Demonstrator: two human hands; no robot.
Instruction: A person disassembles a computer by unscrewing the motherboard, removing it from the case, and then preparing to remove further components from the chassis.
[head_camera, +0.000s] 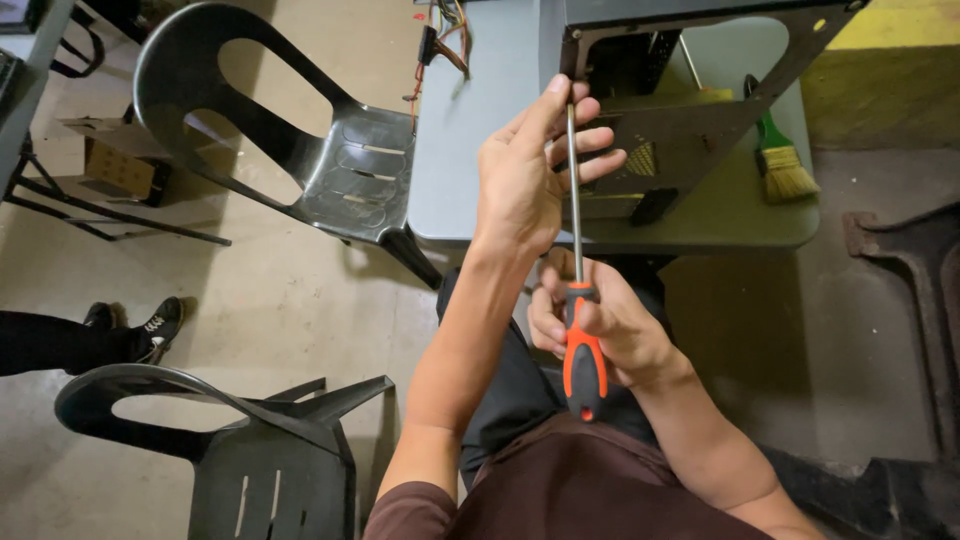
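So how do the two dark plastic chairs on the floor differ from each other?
The upper dark plastic chair stands beside the grey table, its seat showing whole; the lower dark plastic chair is nearer the person, cut off by the picture's bottom edge. A shoe lies close to the lower chair only. Both have open oval backs and slotted seats.
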